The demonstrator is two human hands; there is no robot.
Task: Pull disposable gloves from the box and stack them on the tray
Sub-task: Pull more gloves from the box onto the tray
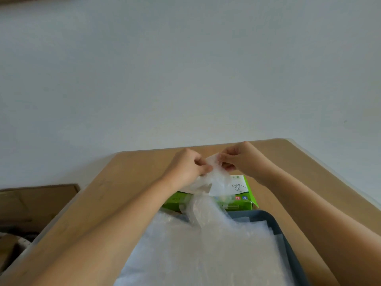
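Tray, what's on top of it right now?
A flat pile of clear gloves lies in the tray, leaving only its far right rim showing. The left hand and right hand pinch another glove above the green box. The tray floor is covered.

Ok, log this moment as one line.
left hand: pinches glove | right hand: pinches glove | box: beyond tray | glove stack: on tray

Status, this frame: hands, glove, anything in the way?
Hands: left hand and right hand both pinch one glove above the box. A stack lies on the tray. Nothing blocking the drop.
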